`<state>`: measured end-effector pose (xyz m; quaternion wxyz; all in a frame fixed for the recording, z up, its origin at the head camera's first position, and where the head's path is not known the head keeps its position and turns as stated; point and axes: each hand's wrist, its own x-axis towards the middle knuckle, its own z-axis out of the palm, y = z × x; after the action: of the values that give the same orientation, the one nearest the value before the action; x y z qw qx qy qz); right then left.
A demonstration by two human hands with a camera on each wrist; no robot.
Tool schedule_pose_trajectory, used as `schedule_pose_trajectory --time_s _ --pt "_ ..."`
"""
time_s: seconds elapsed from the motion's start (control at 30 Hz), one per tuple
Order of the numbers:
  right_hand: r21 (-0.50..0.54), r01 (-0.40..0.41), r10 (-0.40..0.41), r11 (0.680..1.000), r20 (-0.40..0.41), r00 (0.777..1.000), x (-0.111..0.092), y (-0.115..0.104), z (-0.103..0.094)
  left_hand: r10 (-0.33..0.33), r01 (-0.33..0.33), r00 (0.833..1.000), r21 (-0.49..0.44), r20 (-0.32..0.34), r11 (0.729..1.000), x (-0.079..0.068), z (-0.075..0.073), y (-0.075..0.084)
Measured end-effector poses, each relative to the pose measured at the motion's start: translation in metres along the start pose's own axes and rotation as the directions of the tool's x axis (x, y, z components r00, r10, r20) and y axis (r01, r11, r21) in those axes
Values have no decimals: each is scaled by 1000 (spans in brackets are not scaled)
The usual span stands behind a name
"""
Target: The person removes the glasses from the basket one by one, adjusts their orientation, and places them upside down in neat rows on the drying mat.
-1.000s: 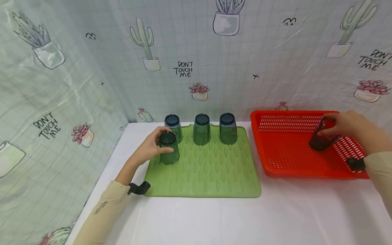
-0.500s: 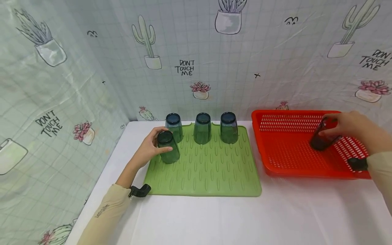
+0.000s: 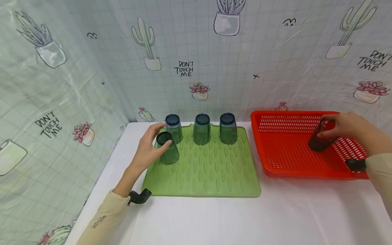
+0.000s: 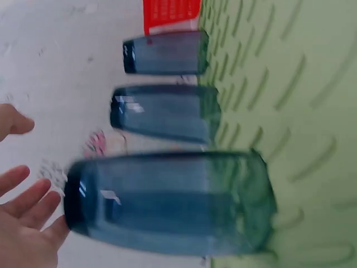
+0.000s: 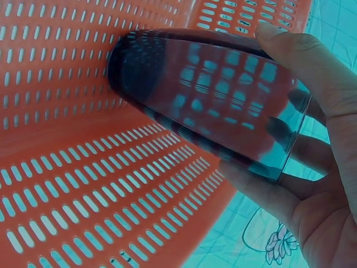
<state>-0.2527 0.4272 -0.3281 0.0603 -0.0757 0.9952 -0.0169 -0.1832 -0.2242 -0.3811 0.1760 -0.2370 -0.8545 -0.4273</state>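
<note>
In the head view, my left hand (image 3: pixel 150 148) is spread beside a green-blue drinking glass (image 3: pixel 169 153), upside down at the left of a green drying mat (image 3: pixel 208 173). Thumb and fingers stand apart around its base end, without a grip. The left wrist view shows these spread fingers (image 4: pixel 39 198) by the dark base of the nearest glass (image 4: pixel 167 204). My right hand (image 3: pixel 349 127) holds another glass (image 3: pixel 318 139), tilted, inside a red plastic basket (image 3: pixel 288 172). Up close in the right wrist view, thumb and fingers grip this glass (image 5: pixel 217 95) near its rim.
Several glasses stand on the mat. Along its back edge are a left glass (image 3: pixel 173 127), a middle glass (image 3: pixel 201 131) and a right glass (image 3: pixel 228 131), all inverted. A white table (image 3: pixel 214 221) lies beneath, with a printed curtain (image 3: pixel 229 75) behind.
My left hand has let go of the front-left glass, its fingers and thumb spreading apart. That glass's upper end has shifted slightly left. The right hand and its glass stay nearly still.
</note>
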Motion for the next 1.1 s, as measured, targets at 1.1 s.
schedule_pose_trajectory --time_s 1.1 --pt "-24 278 -279 960 -59 958 -9 -21 0 299 -293 951 -76 79 953 -3 64 60"
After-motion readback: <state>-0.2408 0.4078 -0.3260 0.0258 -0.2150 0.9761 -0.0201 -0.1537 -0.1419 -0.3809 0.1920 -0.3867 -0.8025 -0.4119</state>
